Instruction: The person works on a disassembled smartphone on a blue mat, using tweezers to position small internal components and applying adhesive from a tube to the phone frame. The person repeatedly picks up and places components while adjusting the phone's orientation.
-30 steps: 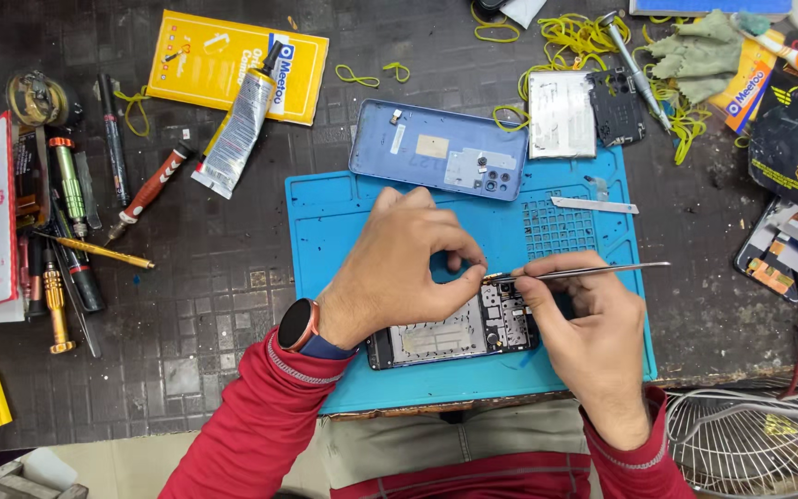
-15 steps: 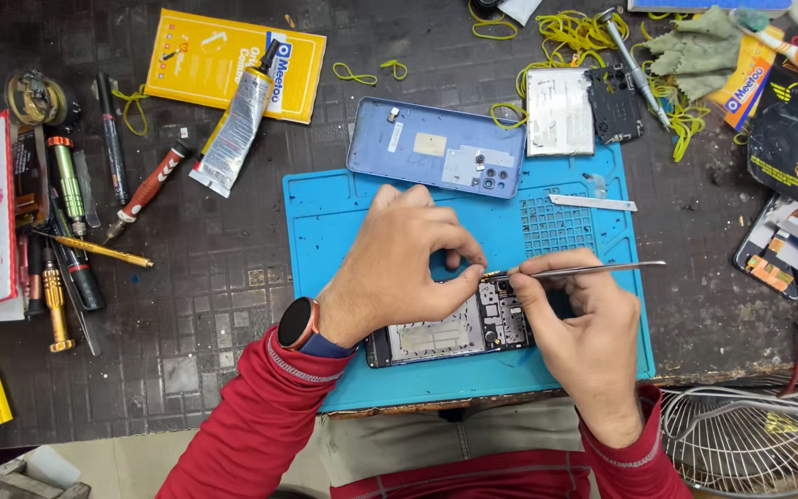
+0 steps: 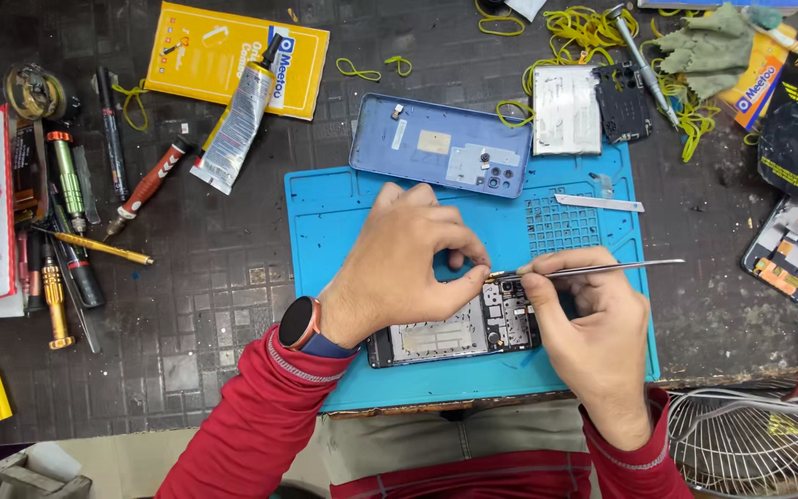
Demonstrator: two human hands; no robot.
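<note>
The head view showed an opened phone (image 3: 454,334), back off and circuit boards bare, lying flat at the lower centre of the frame on a blue work mat (image 3: 325,231). The left hand (image 3: 399,268) rested over the phone's left half, thumb and forefinger pinched together at the top edge near the camera end. The right hand (image 3: 588,328) pinched metal tweezers (image 3: 593,271), whose tips met the left fingertips just above the boards; whether anything was held between the tips was too small to tell.

The phone looked light and stiff, but fragile where the boards lay exposed; I judged it was best steadied by its frame edges, not the components. The tweezers looked thin, rigid and slippery, best held mid-shaft.

Counted: one opened phone, one detached blue back cover (image 3: 441,145) at upper centre, one pair of tweezers in hand, one glue tube (image 3: 235,120) at upper left, one wristwatch (image 3: 299,323), and many yellow rubber bands (image 3: 593,28) at upper right.
</note>
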